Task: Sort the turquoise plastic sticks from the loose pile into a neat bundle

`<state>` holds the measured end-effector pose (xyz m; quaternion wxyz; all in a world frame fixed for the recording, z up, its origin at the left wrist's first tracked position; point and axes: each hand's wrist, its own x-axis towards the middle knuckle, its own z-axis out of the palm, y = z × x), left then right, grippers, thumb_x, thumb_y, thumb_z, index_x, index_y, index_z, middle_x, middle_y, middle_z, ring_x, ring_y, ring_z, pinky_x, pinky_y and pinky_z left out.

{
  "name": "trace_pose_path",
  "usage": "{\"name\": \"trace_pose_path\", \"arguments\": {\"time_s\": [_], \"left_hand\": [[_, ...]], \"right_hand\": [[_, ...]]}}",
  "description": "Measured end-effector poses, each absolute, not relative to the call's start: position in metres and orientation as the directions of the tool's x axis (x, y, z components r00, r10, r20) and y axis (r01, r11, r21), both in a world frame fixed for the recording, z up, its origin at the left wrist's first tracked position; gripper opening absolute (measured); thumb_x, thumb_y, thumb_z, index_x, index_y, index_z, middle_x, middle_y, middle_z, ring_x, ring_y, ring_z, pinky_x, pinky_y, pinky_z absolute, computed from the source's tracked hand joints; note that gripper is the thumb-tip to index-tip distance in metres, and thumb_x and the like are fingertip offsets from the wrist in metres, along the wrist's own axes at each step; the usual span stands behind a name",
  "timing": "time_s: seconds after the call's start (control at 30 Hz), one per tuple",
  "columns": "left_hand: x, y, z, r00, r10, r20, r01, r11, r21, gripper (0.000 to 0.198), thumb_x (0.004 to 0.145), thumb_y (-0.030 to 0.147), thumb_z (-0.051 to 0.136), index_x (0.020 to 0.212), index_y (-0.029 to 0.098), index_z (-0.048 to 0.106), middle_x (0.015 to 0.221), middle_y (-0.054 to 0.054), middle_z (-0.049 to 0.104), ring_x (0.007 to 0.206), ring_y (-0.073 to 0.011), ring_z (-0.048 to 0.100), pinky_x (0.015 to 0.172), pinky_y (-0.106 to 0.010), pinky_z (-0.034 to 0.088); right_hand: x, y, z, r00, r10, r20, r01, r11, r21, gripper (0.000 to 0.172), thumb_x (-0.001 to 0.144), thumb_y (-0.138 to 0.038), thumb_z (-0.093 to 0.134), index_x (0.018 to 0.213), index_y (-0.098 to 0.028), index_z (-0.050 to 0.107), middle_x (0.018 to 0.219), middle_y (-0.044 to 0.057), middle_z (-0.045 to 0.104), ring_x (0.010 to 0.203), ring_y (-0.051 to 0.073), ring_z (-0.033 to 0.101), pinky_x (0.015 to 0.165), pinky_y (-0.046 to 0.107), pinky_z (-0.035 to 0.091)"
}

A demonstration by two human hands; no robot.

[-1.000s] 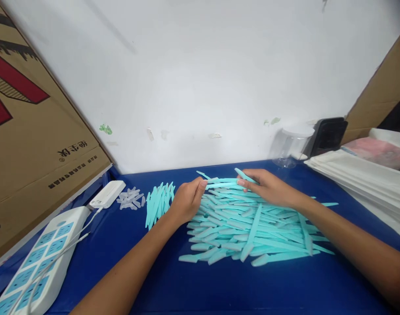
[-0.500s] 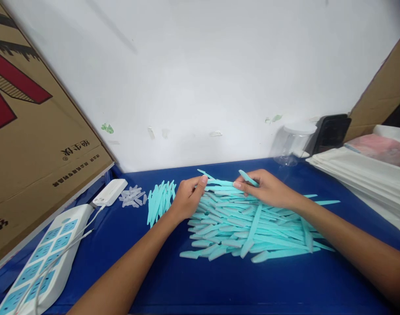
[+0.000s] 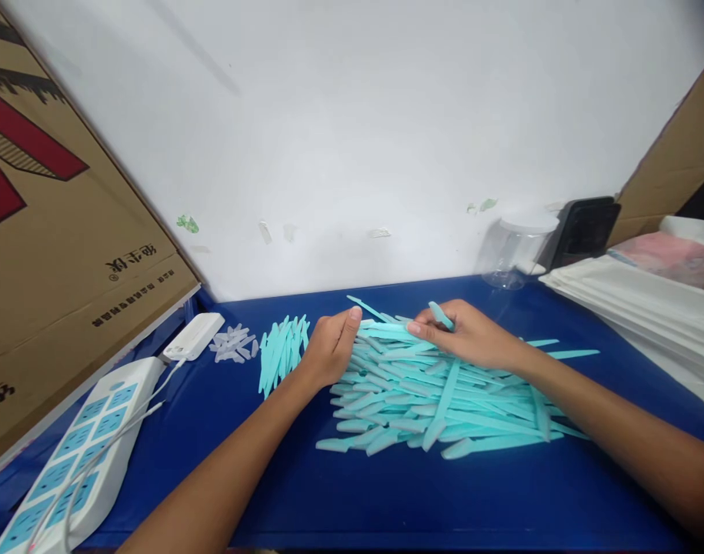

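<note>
A turquoise eyebrow razor [image 3: 385, 328] stretches between my hands, just above the far side of a big pile of similar razors [image 3: 409, 400]. My left hand [image 3: 330, 350] is closed at its left end, thumb pressed on top. With thumb and fingertips, my right hand [image 3: 464, 335] pinches the other end. A second turquoise razor [image 3: 441, 315] sticks up out of my right hand's curled fingers. Left of my left hand lies a smaller bunch of turquoise razors [image 3: 282, 350], and beyond it a small heap of translucent caps [image 3: 234, 345].
On the left of the blue table [image 3: 328, 500] are a power strip [image 3: 91, 454] with cables and a white adapter box [image 3: 195, 336]. A large cardboard box [image 3: 86, 231] stands there too. Back right are a clear jar [image 3: 518, 250], a black object [image 3: 585, 231] and stacked white sheets [image 3: 645, 308].
The right fingertips have shifted slightly left along the razor. The upright razor in my right hand has moved a little to the right. My left hand is almost in the same place.
</note>
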<state>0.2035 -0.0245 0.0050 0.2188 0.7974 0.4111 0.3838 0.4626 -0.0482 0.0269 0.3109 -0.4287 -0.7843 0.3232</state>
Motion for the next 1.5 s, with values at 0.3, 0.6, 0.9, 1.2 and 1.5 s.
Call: {"name": "trace_pose_path", "arguments": {"time_s": [0.3,0.6,0.9,1.2,1.5], "left_hand": [[0.205,-0.025,0.006,0.384,0.829,0.407,0.429,-0.551,0.716,0.045,0.106,0.048,0.031,0.071,0.021,0.034,0.063,0.004,0.034,0.058,-0.0122,0.032,0.057,-0.029,0.025],[0.204,-0.019,0.010,0.396,0.810,0.432,0.430,-0.580,0.692,0.045,0.105,0.045,0.038,0.068,0.020,0.032,0.064,0.004,0.030,0.060,-0.0114,0.029,0.058,-0.029,0.024],[0.185,-0.003,0.020,0.343,0.800,0.492,0.502,-0.599,0.624,0.048,0.103,0.046,0.041,0.065,0.020,0.029,0.062,0.004,0.026,0.058,-0.0112,0.027,0.057,-0.029,0.021],[0.173,0.004,0.022,0.409,0.818,0.405,0.497,-0.572,0.653,0.048,0.104,0.048,0.037,0.066,0.019,0.038,0.061,0.004,0.032,0.057,-0.0116,0.031,0.057,-0.028,0.023],[0.191,-0.013,0.021,0.567,0.753,0.333,0.513,-0.639,0.572,0.045,0.106,0.042,0.037,0.069,0.019,0.028,0.064,0.004,0.025,0.058,-0.0109,0.024,0.058,-0.030,0.019]], "right_hand": [[0.459,-0.052,0.028,-0.403,0.896,0.186,0.520,0.392,-0.759,0.052,0.092,-0.065,0.055,0.071,-0.019,0.063,0.059,-0.003,0.045,0.056,0.013,0.039,0.055,0.028,0.031],[0.461,-0.050,0.024,-0.385,0.909,0.161,0.480,0.346,-0.806,0.044,0.090,-0.059,0.061,0.073,-0.018,0.065,0.066,0.001,0.058,0.060,0.016,0.054,0.054,0.026,0.043],[0.468,-0.044,0.023,-0.358,0.921,0.153,0.429,0.308,-0.849,0.039,0.088,-0.057,0.066,0.082,-0.018,0.070,0.077,0.005,0.068,0.069,0.021,0.066,0.058,0.030,0.056],[0.475,-0.040,0.021,-0.342,0.919,0.197,0.454,0.346,-0.821,0.041,0.089,-0.058,0.064,0.082,-0.018,0.070,0.068,0.002,0.061,0.062,0.018,0.060,0.056,0.028,0.050],[0.468,-0.044,0.025,-0.378,0.896,0.233,0.497,0.409,-0.765,0.043,0.093,-0.058,0.059,0.078,-0.018,0.068,0.061,-0.003,0.045,0.057,0.012,0.037,0.055,0.026,0.032]]}}
